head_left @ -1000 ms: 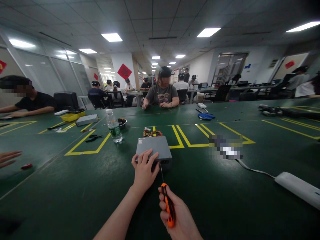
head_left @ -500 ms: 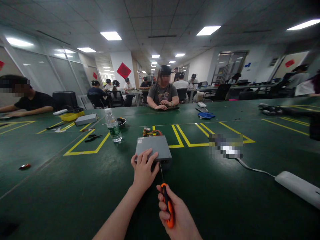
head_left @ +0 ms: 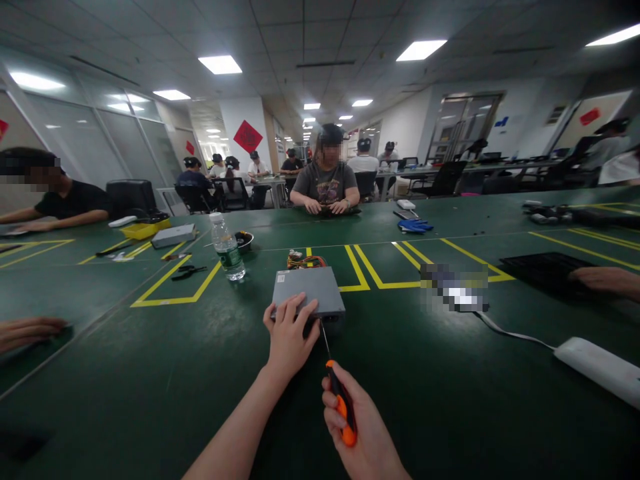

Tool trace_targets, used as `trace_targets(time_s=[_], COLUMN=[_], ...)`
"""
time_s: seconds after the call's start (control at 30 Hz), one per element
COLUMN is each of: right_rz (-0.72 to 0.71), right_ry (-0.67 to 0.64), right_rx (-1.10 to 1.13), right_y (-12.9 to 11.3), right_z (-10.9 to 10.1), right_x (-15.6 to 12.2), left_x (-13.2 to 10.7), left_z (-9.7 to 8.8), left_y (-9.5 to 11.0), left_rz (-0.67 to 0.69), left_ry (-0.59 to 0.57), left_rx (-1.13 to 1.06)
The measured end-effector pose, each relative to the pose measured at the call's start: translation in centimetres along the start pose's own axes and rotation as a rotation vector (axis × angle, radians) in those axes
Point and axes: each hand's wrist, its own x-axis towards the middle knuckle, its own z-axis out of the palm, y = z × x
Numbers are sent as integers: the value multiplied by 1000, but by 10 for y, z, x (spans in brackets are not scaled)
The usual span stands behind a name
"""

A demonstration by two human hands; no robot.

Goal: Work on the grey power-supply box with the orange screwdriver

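Note:
A grey metal power supply unit [head_left: 307,285] lies flat on the green table in front of me, with coloured cables [head_left: 306,260] coming out of its far side. My left hand [head_left: 293,333] holds it by the near edge, fingers spread over the top and thumb down by the front face. My right hand [head_left: 353,417] is closed round the orange and black handle of a screwdriver [head_left: 342,403]. Its thin shaft slants up to the unit's front face, near my left thumb. Where exactly the tip sits is too small to tell.
A water bottle [head_left: 229,250] stands beyond the unit to the left, with a metal bowl [head_left: 245,240] behind it. At right are a white power strip [head_left: 595,363] and another person's hand [head_left: 610,280] on a black panel [head_left: 543,272]. Another hand [head_left: 30,332] is at far left.
The screwdriver and my right hand have shifted slightly right and up in view. Other people's hands have appeared at both sides, the right one with a black panel. My left hand stays put.

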Motion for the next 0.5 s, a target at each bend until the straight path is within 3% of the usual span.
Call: trace_targets(time_s=[0.23, 0.5], right_rz=[72, 5], right_ry=[-49, -3], right_rx=[64, 65], right_y=[1, 3], right_z=[5, 4], right_x=[-4, -2], left_x=[0, 0], left_z=[-1, 0], left_y=[0, 0], left_rz=[5, 10], left_ry=[13, 16], left_rx=[0, 0])
